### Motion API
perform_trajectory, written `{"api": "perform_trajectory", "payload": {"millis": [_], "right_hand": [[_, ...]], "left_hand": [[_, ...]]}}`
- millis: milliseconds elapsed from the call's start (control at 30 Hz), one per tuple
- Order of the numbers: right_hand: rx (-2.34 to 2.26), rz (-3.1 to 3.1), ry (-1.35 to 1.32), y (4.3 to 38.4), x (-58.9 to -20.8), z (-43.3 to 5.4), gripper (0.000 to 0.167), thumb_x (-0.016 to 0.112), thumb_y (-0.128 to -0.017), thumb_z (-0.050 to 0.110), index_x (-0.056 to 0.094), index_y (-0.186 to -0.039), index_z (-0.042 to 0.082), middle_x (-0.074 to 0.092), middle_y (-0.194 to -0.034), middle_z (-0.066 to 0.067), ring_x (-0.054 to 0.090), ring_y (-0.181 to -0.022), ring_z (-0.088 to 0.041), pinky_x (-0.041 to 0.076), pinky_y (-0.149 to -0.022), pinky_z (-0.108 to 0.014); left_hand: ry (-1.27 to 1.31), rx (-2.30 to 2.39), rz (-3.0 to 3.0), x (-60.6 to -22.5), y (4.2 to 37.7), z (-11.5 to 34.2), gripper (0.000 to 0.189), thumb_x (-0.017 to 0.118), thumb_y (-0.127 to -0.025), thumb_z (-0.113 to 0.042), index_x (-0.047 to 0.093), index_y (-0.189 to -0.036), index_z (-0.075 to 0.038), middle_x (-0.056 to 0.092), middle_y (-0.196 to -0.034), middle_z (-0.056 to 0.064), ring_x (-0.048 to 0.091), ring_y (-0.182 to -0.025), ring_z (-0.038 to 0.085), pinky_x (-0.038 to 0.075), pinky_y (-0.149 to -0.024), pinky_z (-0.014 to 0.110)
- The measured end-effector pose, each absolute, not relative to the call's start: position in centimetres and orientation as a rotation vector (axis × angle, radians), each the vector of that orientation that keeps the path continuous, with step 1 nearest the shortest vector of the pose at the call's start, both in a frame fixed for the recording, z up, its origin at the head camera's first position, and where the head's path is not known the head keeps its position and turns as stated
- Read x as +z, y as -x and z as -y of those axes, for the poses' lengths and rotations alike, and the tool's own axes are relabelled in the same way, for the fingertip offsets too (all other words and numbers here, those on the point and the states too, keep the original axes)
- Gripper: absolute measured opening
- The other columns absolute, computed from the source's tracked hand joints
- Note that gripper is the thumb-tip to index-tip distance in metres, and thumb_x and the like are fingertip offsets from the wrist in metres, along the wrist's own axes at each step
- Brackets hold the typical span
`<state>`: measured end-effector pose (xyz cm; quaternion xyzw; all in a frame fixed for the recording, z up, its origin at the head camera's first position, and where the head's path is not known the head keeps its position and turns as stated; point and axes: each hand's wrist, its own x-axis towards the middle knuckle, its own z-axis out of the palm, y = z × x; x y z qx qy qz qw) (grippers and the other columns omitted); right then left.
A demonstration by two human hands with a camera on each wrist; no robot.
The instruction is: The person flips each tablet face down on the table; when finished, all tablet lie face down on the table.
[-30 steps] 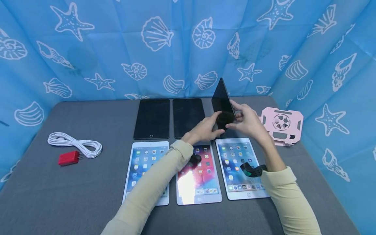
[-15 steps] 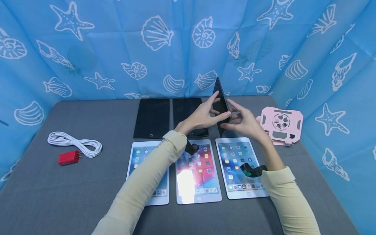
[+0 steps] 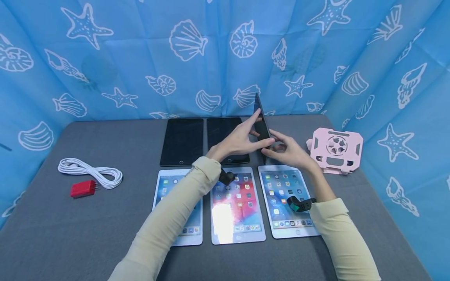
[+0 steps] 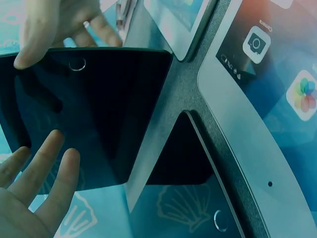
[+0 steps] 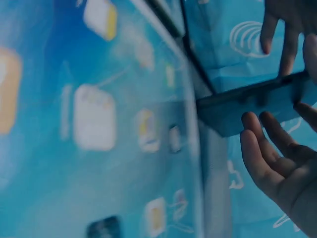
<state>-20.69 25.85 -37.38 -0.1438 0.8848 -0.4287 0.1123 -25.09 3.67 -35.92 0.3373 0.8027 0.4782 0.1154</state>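
A black tablet [image 3: 263, 128] stands tipped up on edge at the back of the table in the head view. My right hand [image 3: 290, 150] pinches its near edge; in the left wrist view, that hand's thumb lies on the front beside the home button and its fingers go behind. My left hand [image 3: 239, 140] is at the screen side with fingers spread. In the left wrist view, the left fingertips [image 4: 72, 158] are close to the dark screen [image 4: 99, 114]; whether they touch it I cannot tell. The right wrist view has the right fingers [image 5: 252, 144] near the tablet [image 5: 228, 111].
Two black tablets [image 3: 184, 140] lie flat at the back. Before them lie three white tablets [image 3: 284, 203] with lit screens. A pink stand [image 3: 337, 150] is at the right; a white cable [image 3: 91, 170] and red charger plug [image 3: 82, 189] at the left. A blue curtain [image 3: 140, 50] hangs behind.
The tablet has turned closer to edge-on and shifted slightly left. My left hand moved up and left along its screen side, fingers spreading. My right hand moved slightly left with the tablet.
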Motion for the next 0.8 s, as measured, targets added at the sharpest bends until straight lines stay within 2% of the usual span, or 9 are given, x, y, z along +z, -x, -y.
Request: {"api": "perform_trajectory", "payload": {"millis": [67, 167, 300, 400, 633, 800], "right_hand": [[-1.238, -2.578, 0.423, 20.7, -37.7, -25.9, 0.078, 0.064, -0.102, 0.022, 0.02, -0.164, 0.006, 0.034, -0.162, -0.026, 0.054, -0.133, -0.05, 0.051, -0.102, -0.06], [-1.219, -2.564, 0.442, 20.8, -38.3, -26.0, 0.07, 0.062, -0.103, 0.022, 0.027, -0.162, 0.006, 0.041, -0.157, -0.027, 0.052, -0.135, -0.05, 0.048, -0.106, -0.061], [-1.175, -2.559, 0.454, 20.9, -38.8, -26.0, 0.063, 0.062, -0.104, 0.025, 0.036, -0.158, 0.007, 0.047, -0.152, -0.027, 0.052, -0.135, -0.049, 0.048, -0.106, -0.061], [-1.132, -2.553, 0.424, 20.8, -39.0, -26.0, 0.066, 0.062, -0.103, 0.029, 0.033, -0.16, 0.007, 0.046, -0.153, -0.029, 0.051, -0.135, -0.051, 0.046, -0.107, -0.062], [-1.104, -2.535, 0.401, 21.1, -39.3, -26.2, 0.069, 0.06, -0.104, 0.033, 0.03, -0.161, 0.006, 0.045, -0.155, -0.029, 0.049, -0.138, -0.05, 0.044, -0.109, -0.062], [-1.086, -2.513, 0.402, 21.2, -39.6, -26.2, 0.07, 0.057, -0.105, 0.036, 0.029, -0.161, 0.005, 0.046, -0.154, -0.027, 0.049, -0.139, -0.048, 0.045, -0.109, -0.061]], "left_hand": [[-0.976, 1.388, -2.363, -35.8, 25.1, -3.5, 0.099, 0.065, -0.097, -0.038, -0.005, -0.166, -0.018, 0.026, -0.17, 0.009, 0.062, -0.13, 0.03, 0.052, -0.106, 0.048], [-0.975, 1.377, -2.372, -35.8, 25.1, -3.2, 0.1, 0.065, -0.098, -0.039, -0.005, -0.166, -0.017, 0.026, -0.17, 0.01, 0.061, -0.131, 0.03, 0.051, -0.107, 0.049], [-0.968, 1.357, -2.397, -35.8, 25.1, -2.8, 0.1, 0.067, -0.097, -0.039, -0.002, -0.166, -0.015, 0.027, -0.168, 0.01, 0.061, -0.13, 0.029, 0.052, -0.106, 0.044], [-0.956, 1.322, -2.424, -35.9, 25.2, -2.6, 0.1, 0.067, -0.097, -0.041, -0.001, -0.166, -0.016, 0.029, -0.167, 0.01, 0.062, -0.13, 0.028, 0.053, -0.105, 0.041], [-0.954, 1.295, -2.426, -35.7, 25.4, -2.2, 0.101, 0.066, -0.097, -0.042, -0.001, -0.166, -0.015, 0.029, -0.165, 0.012, 0.06, -0.132, 0.032, 0.05, -0.108, 0.047], [-0.934, 1.252, -2.455, -36.0, 25.6, -1.8, 0.103, 0.067, -0.096, -0.044, -0.002, -0.166, -0.015, 0.027, -0.167, 0.012, 0.06, -0.131, 0.03, 0.051, -0.107, 0.045]]}}
